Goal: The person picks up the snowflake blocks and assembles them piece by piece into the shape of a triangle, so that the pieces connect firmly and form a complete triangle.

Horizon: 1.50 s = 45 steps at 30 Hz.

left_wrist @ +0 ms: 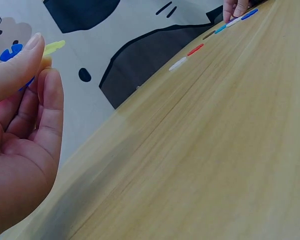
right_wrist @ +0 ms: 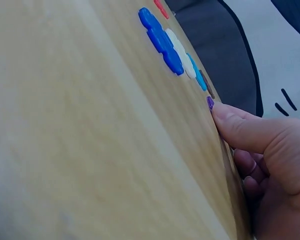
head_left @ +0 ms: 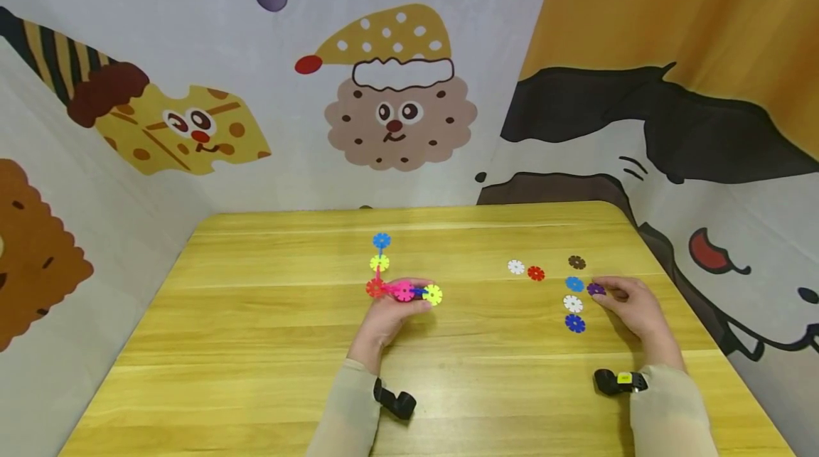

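Observation:
In the head view my left hand [head_left: 387, 316] holds a chain of joined, notched plastic discs above the table. A pink disc [head_left: 404, 291] and a yellow end disc [head_left: 433, 295] lie along its fingers. From the red disc [head_left: 375, 288] the chain turns away toward a second yellow disc [head_left: 379, 263] and a light blue disc [head_left: 381, 240]. On the right, my right hand [head_left: 636, 306] pinches a purple disc [head_left: 596, 289] between thumb and fingers at the tabletop. In the right wrist view only a sliver of the purple disc [right_wrist: 210, 103] shows past the thumb.
Loose discs lie flat beside the right hand: brown [head_left: 576, 262], light blue [head_left: 574, 284], white [head_left: 572, 303] and dark blue [head_left: 575, 323]. Farther left are another white disc [head_left: 515, 267] and a red one [head_left: 536, 273]. A printed curtain [head_left: 256, 52] hangs behind the wooden table [head_left: 243, 343].

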Each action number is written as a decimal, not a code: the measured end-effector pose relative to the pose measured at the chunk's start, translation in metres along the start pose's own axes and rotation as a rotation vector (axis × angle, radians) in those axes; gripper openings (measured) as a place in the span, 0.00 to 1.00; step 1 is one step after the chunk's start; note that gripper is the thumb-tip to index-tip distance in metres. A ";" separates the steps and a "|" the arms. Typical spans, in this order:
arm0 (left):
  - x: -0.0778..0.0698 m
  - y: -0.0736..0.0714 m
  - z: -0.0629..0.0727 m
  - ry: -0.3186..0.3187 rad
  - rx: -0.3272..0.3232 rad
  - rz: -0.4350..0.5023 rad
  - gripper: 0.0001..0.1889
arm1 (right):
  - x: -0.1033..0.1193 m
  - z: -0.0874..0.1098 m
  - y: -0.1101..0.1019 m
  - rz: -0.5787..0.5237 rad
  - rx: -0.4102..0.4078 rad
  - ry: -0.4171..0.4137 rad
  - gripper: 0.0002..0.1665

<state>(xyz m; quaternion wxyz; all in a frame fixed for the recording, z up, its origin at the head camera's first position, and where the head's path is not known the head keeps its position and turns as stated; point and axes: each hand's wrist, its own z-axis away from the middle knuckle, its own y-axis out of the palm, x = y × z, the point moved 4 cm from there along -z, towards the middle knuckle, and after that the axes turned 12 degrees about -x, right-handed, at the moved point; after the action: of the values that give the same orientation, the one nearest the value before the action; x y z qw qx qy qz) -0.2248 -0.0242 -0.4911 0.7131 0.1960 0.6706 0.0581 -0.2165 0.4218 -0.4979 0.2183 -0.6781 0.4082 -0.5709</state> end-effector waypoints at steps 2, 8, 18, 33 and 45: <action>0.000 0.000 -0.001 0.001 0.004 0.003 0.20 | 0.001 -0.001 0.000 -0.003 0.009 0.006 0.22; 0.000 0.000 -0.001 0.006 0.016 0.023 0.23 | 0.003 0.001 -0.002 -0.015 -0.004 0.033 0.20; 0.000 0.000 -0.003 0.016 0.008 0.034 0.24 | 0.007 0.012 -0.006 -0.089 -0.129 0.111 0.15; 0.003 -0.001 -0.004 0.014 0.010 0.050 0.22 | 0.098 0.017 0.029 -0.373 -0.133 -0.086 0.12; 0.004 0.000 -0.003 0.006 -0.006 0.033 0.22 | 0.182 0.028 0.086 -0.499 0.079 -0.120 0.12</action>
<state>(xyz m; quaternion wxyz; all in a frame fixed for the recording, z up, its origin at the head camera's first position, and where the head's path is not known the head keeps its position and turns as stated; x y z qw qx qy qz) -0.2276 -0.0218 -0.4953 0.7107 0.2046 0.6692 0.0726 -0.2129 0.2216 -0.4618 0.1208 -0.7814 0.1919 -0.5813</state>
